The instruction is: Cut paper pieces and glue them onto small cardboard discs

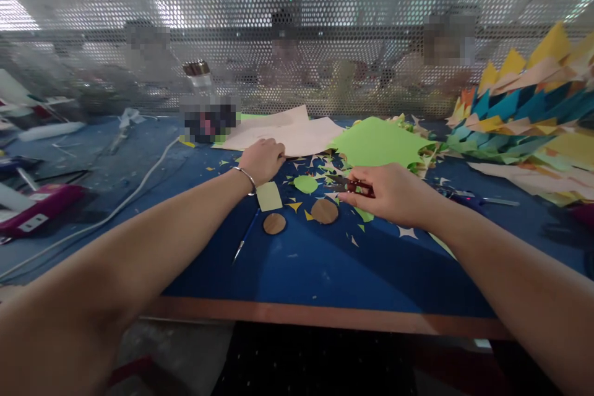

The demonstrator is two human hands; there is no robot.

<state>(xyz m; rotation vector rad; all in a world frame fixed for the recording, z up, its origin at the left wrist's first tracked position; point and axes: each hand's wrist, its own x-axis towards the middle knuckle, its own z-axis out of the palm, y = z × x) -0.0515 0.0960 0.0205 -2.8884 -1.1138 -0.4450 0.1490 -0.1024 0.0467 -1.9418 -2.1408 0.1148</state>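
My right hand (392, 193) is closed around the dark red handles of a pair of scissors (359, 187), whose dark blades point left over paper scraps. My left hand (262, 159) lies at the near edge of pale pink paper sheets (297, 133). Its fingers are curled down, and whatever is under the fingertips is hidden. Between my hands lies a rounded green paper piece (305, 184). A pale yellow paper square (269, 197) rests by my left wrist. Two round wooden discs, a larger one (324, 211) and a smaller one (274, 223), lie nearer to me.
A large green sheet (380, 143) lies behind my right hand. Layered paper triangles (524, 105) rise at the right. A blue pen-like tool (244, 238), a white cable (125, 201) and a magenta device (44, 209) are leftward. A perforated screen (325, 74) stands behind.
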